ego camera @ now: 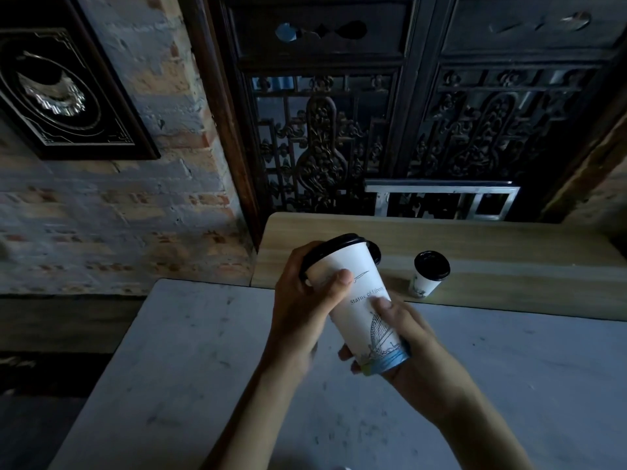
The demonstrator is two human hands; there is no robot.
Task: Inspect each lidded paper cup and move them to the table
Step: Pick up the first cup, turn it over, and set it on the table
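A: What step is this?

B: The inspecting, I'd say. Starting at the left, the left hand [300,310] is wrapped round the upper part of a paper cup [359,310], thumb on the white wall just under the black lid [334,247]. The cup is tilted, lid up and away to the left, base down toward the person.

A: And the other hand?

B: The right hand [412,337] is closed round the base, thumb pressed on the printed side. So both hands are shut on the one cup, held in the air over the near grey table [203,368].

A: What does the next move call for?

B: Probably setting it upright on the grey table, keeping the lid from being knocked loose as the hands let go.

A: Anything in it?

B: Can't tell; the lid is on and looks seated all round as far as it shows.

A: More cups?

B: One, further right: a second cup [428,278], standing upright with its black lid on, on the far wooden counter [492,239], well apart from the hands. Its contents are hidden too. It looks yet to be moved.
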